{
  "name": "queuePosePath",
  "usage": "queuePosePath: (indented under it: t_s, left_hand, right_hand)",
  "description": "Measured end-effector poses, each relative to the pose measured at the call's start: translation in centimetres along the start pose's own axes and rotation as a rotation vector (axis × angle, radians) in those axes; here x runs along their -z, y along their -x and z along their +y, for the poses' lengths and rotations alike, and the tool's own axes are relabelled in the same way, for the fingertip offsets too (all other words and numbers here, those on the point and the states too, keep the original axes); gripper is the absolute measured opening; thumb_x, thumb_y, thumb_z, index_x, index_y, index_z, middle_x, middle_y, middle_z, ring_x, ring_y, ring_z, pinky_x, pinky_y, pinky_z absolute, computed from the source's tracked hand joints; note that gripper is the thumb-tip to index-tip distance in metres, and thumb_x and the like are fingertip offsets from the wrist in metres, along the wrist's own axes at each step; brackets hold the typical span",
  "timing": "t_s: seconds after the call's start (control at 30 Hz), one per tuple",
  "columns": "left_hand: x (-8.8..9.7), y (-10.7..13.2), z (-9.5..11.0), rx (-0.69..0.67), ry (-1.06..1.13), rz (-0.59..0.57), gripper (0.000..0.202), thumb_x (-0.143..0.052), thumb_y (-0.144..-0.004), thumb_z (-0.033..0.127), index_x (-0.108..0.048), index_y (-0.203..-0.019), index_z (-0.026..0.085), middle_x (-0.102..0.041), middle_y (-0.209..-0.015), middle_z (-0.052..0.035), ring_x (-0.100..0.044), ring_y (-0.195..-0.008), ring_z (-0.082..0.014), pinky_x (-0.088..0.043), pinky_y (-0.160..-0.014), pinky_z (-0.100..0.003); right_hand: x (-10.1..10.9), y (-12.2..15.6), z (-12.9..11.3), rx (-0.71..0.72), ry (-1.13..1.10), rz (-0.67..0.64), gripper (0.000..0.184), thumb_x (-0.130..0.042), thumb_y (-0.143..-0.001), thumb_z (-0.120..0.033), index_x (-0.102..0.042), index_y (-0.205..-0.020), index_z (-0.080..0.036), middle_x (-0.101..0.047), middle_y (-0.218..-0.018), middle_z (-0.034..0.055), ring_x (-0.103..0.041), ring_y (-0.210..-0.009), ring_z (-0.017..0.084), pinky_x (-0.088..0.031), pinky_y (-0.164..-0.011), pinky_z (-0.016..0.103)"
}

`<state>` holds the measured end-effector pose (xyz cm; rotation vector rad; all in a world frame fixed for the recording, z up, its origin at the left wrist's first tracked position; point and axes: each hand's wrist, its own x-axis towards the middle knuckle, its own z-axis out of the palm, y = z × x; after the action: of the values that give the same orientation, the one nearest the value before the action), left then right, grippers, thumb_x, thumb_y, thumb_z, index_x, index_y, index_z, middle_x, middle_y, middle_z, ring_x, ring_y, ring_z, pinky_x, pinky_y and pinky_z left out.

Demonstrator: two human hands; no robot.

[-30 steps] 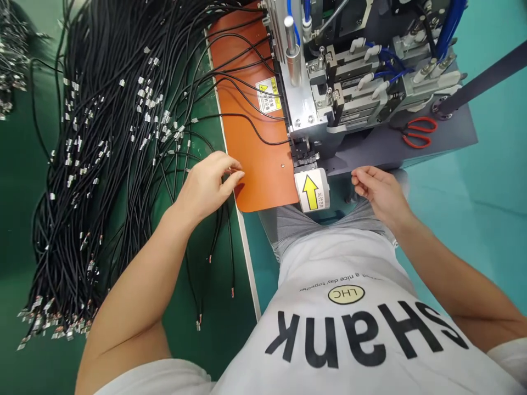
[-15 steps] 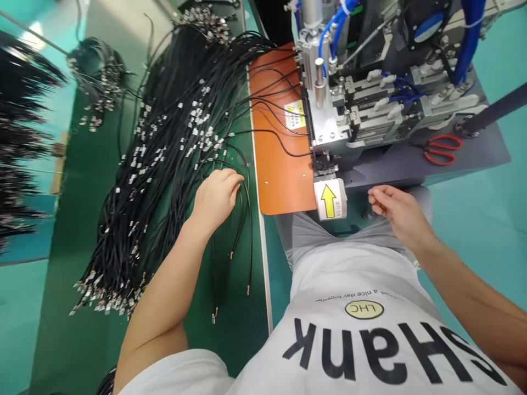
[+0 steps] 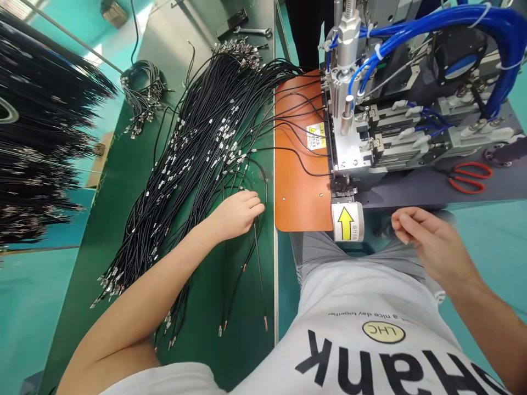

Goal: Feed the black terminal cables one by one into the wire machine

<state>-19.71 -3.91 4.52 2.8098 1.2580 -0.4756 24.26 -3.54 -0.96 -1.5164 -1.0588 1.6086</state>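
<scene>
My left hand (image 3: pixel 237 215) is closed over the green tabletop, its fingers pinched on a black cable (image 3: pixel 259 258). That cable hangs down from the fingertips to a copper-coloured end. Beside and behind the hand lies a large bundle of black cables (image 3: pixel 197 148) with many small silvery terminals. A few loose cable ends (image 3: pixel 224 323) lie below the hand. My right hand (image 3: pixel 430 238) is held over my lap, near the machine's front edge. Its fingers are curled in with the thumb against them, and nothing shows in them.
A machine (image 3: pixel 349 131) with blue air hoses stands ahead; several cables run across its orange plate (image 3: pixel 302 200) into it. A white cover (image 3: pixel 348 222) bears a yellow arrow. Red-handled scissors (image 3: pixel 470 178) lie on the machine base. A wrench (image 3: pixel 253 31) and hanging cables (image 3: pixel 37 131) are further off.
The view has shifted, so the bench and machine sit lower and further right. My left hand has moved slightly toward me, and the cable below it now hangs straighter. My right hand stays curled.
</scene>
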Motion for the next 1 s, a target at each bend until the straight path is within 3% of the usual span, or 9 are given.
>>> queuePosePath:
  t_s: [0.17,0.3,0.43,0.57,0.63,0.7,0.87,0.93,1.0]
  left_hand:
    - [-0.3,-0.6,0.4,0.043,-0.118,-0.061,0.047,-0.041,-0.087,0.001,-0.054,-0.128,0.019,-0.061,-0.121,-0.0125,-0.061,-0.084,-0.0203,-0.048,-0.074,-0.034]
    - [-0.5,-1.7,0.5,-0.157,-0.197,-0.033,0.028,-0.041,-0.095,0.009,-0.061,-0.111,0.018,-0.057,-0.13,-0.0133,-0.059,-0.099,-0.0227,-0.046,-0.081,-0.037]
    - [-0.7,-2.4,-0.7,-0.296,-0.195,0.047,0.022,-0.044,-0.095,0.01,-0.062,-0.104,0.018,-0.063,-0.112,-0.0108,-0.056,-0.106,-0.023,-0.043,-0.093,-0.037]
    - [0.3,-3.7,-1.2,-0.076,-0.079,0.227,0.012,-0.047,-0.093,0.016,-0.059,-0.092,0.017,-0.059,-0.089,-0.0086,-0.055,-0.088,-0.0231,-0.044,-0.082,-0.037]
    - [1.9,-4.9,0.0,0.102,0.028,0.335,0.012,-0.046,-0.092,0.018,-0.057,-0.089,0.016,-0.057,-0.086,-0.0084,-0.053,-0.082,-0.0224,-0.043,-0.076,-0.037]
    - [3.7,-6.4,2.5,0.156,0.134,0.379,0.012,-0.044,-0.089,0.015,-0.055,-0.085,0.017,-0.057,-0.084,-0.0077,-0.053,-0.08,-0.0216,-0.042,-0.074,-0.037]
    - [5.2,-9.6,9.6,-0.312,0.175,0.279,0.013,-0.045,-0.094,0.02,-0.057,-0.09,0.018,-0.06,-0.079,-0.0045,-0.054,-0.074,-0.0185,-0.041,-0.07,-0.034]
    - [4.5,-10.6,10.6,-0.294,0.242,0.291,0.017,-0.043,-0.098,0.024,-0.059,-0.097,0.018,-0.063,-0.078,-0.0039,-0.058,-0.071,-0.0173,-0.04,-0.065,-0.032]
    - [3.7,-11.4,10.4,-0.125,0.392,0.303,0.021,-0.04,-0.101,0.027,-0.059,-0.101,0.018,-0.068,-0.079,-0.0036,-0.062,-0.07,-0.016,-0.041,-0.063,-0.03]
  right_hand:
    - [-0.9,0.1,-0.8,0.002,0.001,-0.036,0.021,-0.068,-0.087,-0.046,-0.07,-0.093,-0.026,-0.06,-0.085,0.0028,-0.045,-0.066,0.014,-0.037,-0.062,0.031]
    - [-2.0,0.2,-1.6,0.003,0.006,-0.103,0.021,-0.065,-0.089,-0.046,-0.069,-0.09,-0.025,-0.058,-0.084,0.0008,-0.043,-0.064,0.012,-0.036,-0.064,0.03]
    - [-2.4,0.4,-2.0,-0.001,-0.015,-0.135,0.022,-0.066,-0.089,-0.047,-0.067,-0.09,-0.024,-0.059,-0.083,0.0001,-0.043,-0.063,0.011,-0.035,-0.064,0.029]
    - [-2.2,0.5,-1.9,0.008,0.012,-0.134,0.022,-0.063,-0.091,-0.046,-0.066,-0.093,-0.024,-0.06,-0.084,0.0,-0.044,-0.064,0.011,-0.036,-0.064,0.028]
    - [-2.4,0.4,-1.9,0.025,0.029,-0.161,0.021,-0.062,-0.092,-0.045,-0.066,-0.096,-0.025,-0.062,-0.085,0.0001,-0.046,-0.064,0.011,-0.038,-0.065,0.028]
    - [-2.7,0.1,-1.8,0.056,0.042,-0.203,0.022,-0.06,-0.094,-0.044,-0.064,-0.104,-0.025,-0.064,-0.09,0.0008,-0.049,-0.065,0.011,-0.042,-0.066,0.028]
    - [-3.5,-0.7,-1.8,0.137,0.09,-0.255,0.026,-0.055,-0.096,-0.044,-0.062,-0.109,-0.023,-0.065,-0.094,0.0038,-0.054,-0.066,0.013,-0.047,-0.066,0.029]
    - [-3.6,-0.9,-1.9,0.15,0.12,-0.249,0.025,-0.054,-0.096,-0.044,-0.063,-0.108,-0.023,-0.065,-0.091,0.0034,-0.055,-0.067,0.013,-0.048,-0.066,0.03]
    - [-3.8,-1.0,-2.0,0.175,0.18,-0.216,0.024,-0.054,-0.096,-0.042,-0.064,-0.109,-0.024,-0.064,-0.086,0.0023,-0.055,-0.068,0.014,-0.047,-0.066,0.03]
